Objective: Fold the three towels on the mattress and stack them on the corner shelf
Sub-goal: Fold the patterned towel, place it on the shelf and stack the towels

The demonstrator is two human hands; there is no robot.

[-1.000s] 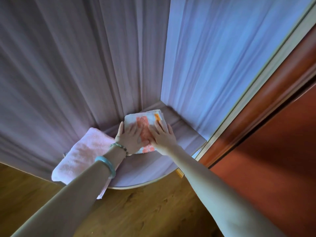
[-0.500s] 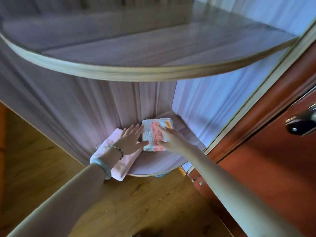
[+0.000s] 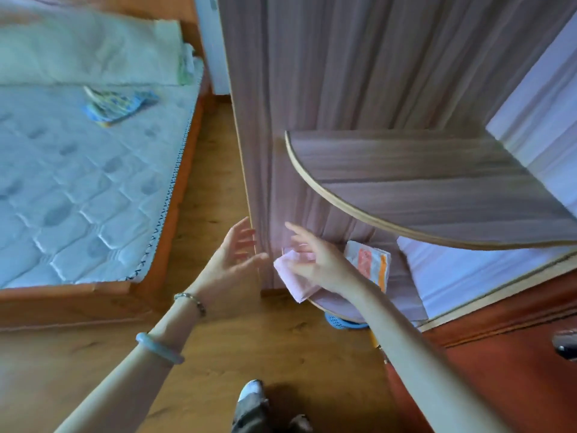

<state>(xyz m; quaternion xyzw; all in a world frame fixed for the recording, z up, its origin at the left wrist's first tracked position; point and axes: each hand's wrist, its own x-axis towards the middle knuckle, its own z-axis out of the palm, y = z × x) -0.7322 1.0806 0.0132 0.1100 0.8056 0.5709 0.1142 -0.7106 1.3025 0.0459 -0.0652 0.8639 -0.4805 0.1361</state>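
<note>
On the lower corner shelf (image 3: 402, 292) lie two folded towels side by side: a pink towel (image 3: 292, 276) at the left edge and a white towel with orange print (image 3: 371, 264) deeper in. My right hand (image 3: 315, 257) hovers over the pink towel, fingers spread, holding nothing. My left hand (image 3: 234, 254) is open in the air left of the shelf, beside the cabinet edge. A third towel, blue and yellow (image 3: 117, 103), lies crumpled on the quilted mattress (image 3: 78, 189) at the far left.
An upper curved shelf (image 3: 437, 189) juts out above the lower one. The wardrobe side panel (image 3: 312, 89) stands between bed and shelves. A red-brown door (image 3: 499, 354) with a handle is at the right. Wooden floor (image 3: 249, 348) lies below, with my foot (image 3: 249, 401) on it.
Both hands have lifted off the orange-print towel and pulled back left. The view has swung left and away, bringing the mattress and third towel into sight.
</note>
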